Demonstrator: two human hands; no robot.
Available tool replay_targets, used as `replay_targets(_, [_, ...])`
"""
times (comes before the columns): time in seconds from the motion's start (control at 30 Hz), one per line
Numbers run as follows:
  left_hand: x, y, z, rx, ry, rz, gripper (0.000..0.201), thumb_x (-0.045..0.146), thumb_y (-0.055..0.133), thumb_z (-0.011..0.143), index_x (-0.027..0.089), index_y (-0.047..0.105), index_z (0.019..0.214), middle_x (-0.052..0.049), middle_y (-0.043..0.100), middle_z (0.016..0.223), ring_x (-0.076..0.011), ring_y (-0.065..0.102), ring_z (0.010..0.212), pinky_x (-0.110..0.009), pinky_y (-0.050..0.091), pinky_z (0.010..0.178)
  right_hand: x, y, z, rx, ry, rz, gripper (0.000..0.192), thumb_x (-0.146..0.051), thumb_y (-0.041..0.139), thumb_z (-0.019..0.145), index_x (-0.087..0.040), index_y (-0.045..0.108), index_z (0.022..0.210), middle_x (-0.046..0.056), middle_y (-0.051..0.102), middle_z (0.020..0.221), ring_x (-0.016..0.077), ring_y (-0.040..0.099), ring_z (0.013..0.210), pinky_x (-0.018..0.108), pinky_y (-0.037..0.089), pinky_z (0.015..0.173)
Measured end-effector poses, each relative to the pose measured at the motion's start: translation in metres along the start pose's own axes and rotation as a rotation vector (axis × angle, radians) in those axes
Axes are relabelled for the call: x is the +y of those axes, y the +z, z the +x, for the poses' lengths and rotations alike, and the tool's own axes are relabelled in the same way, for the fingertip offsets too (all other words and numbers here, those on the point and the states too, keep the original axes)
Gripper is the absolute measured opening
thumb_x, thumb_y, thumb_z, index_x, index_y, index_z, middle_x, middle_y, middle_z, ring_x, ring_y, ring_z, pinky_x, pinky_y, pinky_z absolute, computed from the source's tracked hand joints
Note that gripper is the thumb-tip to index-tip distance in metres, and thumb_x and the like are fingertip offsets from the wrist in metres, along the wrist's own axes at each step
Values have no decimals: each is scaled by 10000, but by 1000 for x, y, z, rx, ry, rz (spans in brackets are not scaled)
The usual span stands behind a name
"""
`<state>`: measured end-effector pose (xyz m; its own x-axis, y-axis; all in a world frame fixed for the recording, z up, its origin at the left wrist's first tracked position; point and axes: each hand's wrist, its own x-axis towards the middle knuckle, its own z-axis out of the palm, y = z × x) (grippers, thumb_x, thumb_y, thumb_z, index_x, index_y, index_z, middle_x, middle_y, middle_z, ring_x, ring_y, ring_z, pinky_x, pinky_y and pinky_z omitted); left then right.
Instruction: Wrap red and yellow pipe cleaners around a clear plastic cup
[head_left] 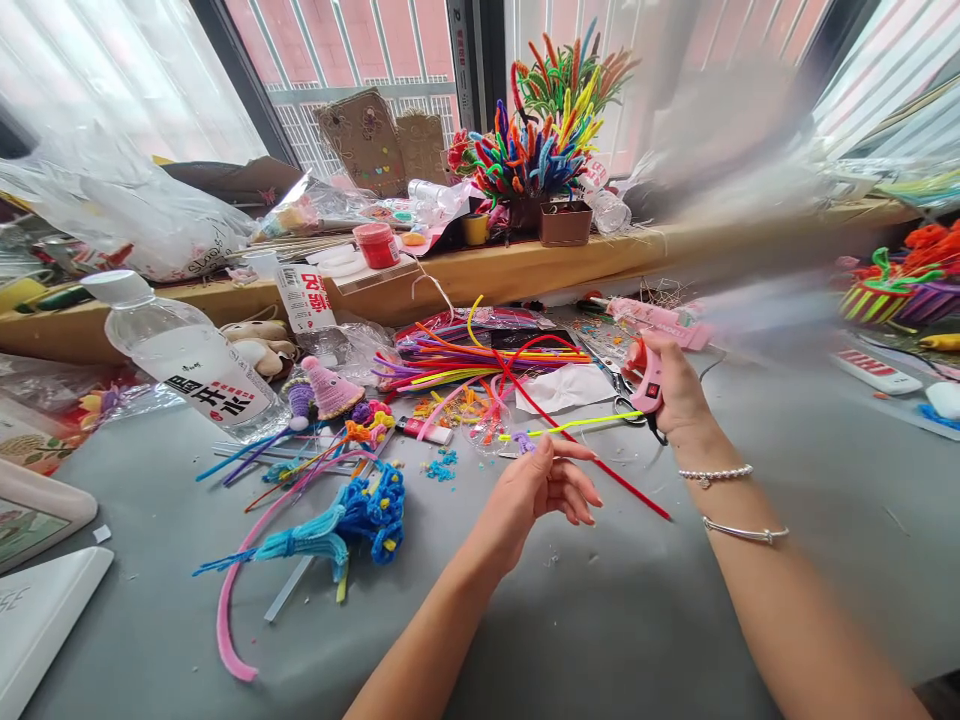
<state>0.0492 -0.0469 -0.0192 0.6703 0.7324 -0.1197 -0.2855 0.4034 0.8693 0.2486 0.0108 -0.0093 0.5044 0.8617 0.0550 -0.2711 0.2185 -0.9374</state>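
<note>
My right hand (675, 395) grips a pink glue gun (649, 385) above the grey table (675, 600). My left hand (541, 490) hovers near the middle of the table with fingers loosely apart, pinching a yellow-green pipe cleaner (577, 427) near its small purple end (523, 441). A long red pipe cleaner (600, 465) lies diagonally under both hands. A pile of coloured pipe cleaners (480, 355) lies just beyond them.
A blue pipe-cleaner craft (360, 515) and a pink pipe cleaner (232, 610) lie at the left. A water bottle (191, 360) lies on its side. Scissors (619, 395) rest by the glue gun. The wooden sill (525, 265) holds a pipe-cleaner bouquet (540, 130).
</note>
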Motion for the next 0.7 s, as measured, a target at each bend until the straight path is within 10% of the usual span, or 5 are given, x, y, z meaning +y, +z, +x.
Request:
replay_targets(0.4, [-2, -2, -2, -20, 27, 32, 450, 537, 506, 733, 123, 555, 902, -20, 596, 618, -81, 522, 487, -220, 392, 522, 0, 4, -13, -458, 100, 64, 305, -316, 458, 676, -197, 390, 403, -22, 347, 481, 113, 362, 556, 295, 394, 761])
replay_targets(0.7, [-4, -1, -3, -14, 17, 29, 458, 542, 491, 740, 114, 554, 889, -27, 589, 613, -81, 518, 481, -220, 374, 512, 4, 5, -18, -569, 135, 85, 342, -269, 419, 729, -205, 355, 399, -21, 305, 452, 130, 306, 546, 314, 319, 780])
